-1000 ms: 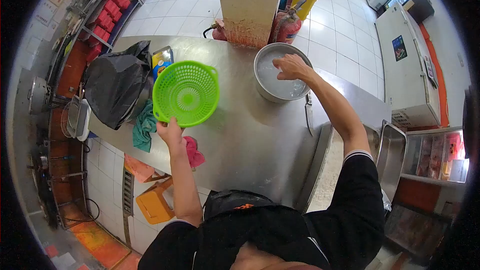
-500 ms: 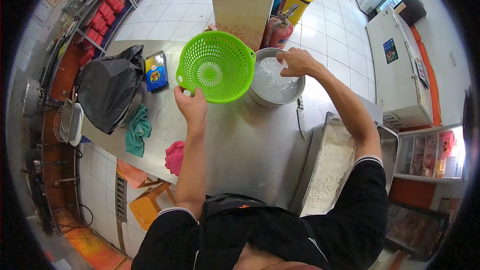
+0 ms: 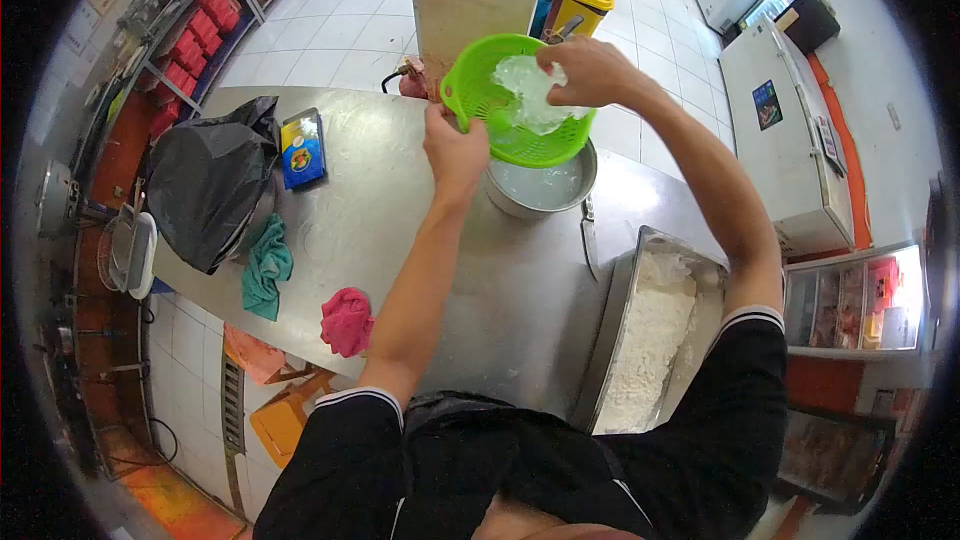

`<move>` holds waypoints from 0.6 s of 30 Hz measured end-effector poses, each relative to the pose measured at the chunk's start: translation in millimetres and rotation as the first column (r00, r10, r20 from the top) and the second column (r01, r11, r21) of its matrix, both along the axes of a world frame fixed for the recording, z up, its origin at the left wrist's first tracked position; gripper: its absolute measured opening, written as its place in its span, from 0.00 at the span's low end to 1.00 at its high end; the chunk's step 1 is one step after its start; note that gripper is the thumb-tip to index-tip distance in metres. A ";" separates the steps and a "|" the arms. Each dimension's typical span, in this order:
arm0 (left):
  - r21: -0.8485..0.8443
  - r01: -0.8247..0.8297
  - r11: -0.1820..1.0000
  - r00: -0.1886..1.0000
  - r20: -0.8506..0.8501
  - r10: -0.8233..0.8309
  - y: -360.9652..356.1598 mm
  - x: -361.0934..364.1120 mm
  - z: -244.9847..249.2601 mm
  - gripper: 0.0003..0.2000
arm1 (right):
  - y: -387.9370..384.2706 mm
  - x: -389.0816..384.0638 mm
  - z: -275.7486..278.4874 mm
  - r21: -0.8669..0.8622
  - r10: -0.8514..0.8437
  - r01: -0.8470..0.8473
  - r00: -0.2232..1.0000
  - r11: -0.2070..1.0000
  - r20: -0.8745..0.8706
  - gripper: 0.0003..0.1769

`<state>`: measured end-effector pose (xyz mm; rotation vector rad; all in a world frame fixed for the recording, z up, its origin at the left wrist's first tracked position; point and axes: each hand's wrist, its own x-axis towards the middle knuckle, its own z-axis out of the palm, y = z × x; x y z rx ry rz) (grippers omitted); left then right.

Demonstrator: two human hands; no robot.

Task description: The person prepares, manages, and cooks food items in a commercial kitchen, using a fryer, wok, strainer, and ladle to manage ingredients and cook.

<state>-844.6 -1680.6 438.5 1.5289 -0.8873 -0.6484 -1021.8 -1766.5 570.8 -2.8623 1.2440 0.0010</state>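
Observation:
My left hand (image 3: 455, 152) is closed on the near left rim of a bright green plastic colander (image 3: 480, 70). The colander is tilted over a round metal pot (image 3: 515, 204) of cloudy, whitish liquid. From the right, my right hand (image 3: 592, 72) reaches over the colander, fingers closed on a clear, crinkled, glistening mass (image 3: 530, 105). That mass lies against the inside of the colander; I cannot tell whether it is ice or wet clear plastic. Beside the pot on the metal table is a knife (image 3: 589, 245).
A deep metal tray of white flour (image 3: 645, 340) stands close on my right. Leftward are a pink cloth (image 3: 346, 322), a teal cloth (image 3: 266, 268), a blue and yellow packet (image 3: 302, 152) and a black plastic bag (image 3: 205, 180). A board (image 3: 475, 0) rises beyond the table.
My left hand has moved the colander rightward, from beside the pot to over it, and tilted it. My right hand has lifted the clear mass out of the pot into the colander.

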 end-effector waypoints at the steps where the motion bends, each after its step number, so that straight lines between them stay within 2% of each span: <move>1: -0.004 0.026 1.000 0.999 -0.029 -0.026 -0.2 -5.9 1.1 0.18 | -3.0 2.2 -11.4 0.025 -0.007 0.007 1.000 1.000 -0.007 0.19; 2: 0.013 0.019 1.000 0.997 0.069 -0.020 1.7 -9.7 1.9 0.19 | -6.6 1.9 -30.2 -0.018 0.032 -0.031 0.999 0.999 0.034 0.19; 6: 0.082 0.051 0.995 0.995 0.086 -0.058 1.4 -16.1 -9.3 0.19 | -7.4 5.7 -73.4 0.083 0.024 -0.024 1.000 0.996 0.001 0.20; 8: 0.135 0.070 0.988 0.995 0.064 -0.079 -0.7 -18.6 -17.1 0.19 | -8.0 3.1 -91.5 0.144 -0.026 0.037 0.997 0.989 -0.075 0.20; 12: 0.201 0.091 0.975 0.985 0.128 -0.118 -5.4 -20.3 -37.4 0.19 | -2.0 -10.5 -100.9 0.141 0.023 -0.013 0.998 0.990 -0.064 0.18; 15: 0.261 0.134 0.956 0.974 0.141 -0.175 -6.7 -21.3 -51.3 0.19 | 0.4 -22.8 -98.5 0.151 -0.066 0.063 0.998 0.987 0.014 0.16; 17: 0.296 0.100 0.950 0.976 0.156 -0.151 -5.2 -22.7 -62.9 0.18 | -5.2 -44.5 -106.9 0.043 -0.153 0.147 0.922 0.988 0.357 0.15; 18: 0.300 0.103 0.948 0.976 0.156 -0.156 -5.4 -23.2 -67.8 0.18 | -0.4 -52.6 -110.7 -0.077 -0.203 0.255 0.889 0.964 0.410 0.16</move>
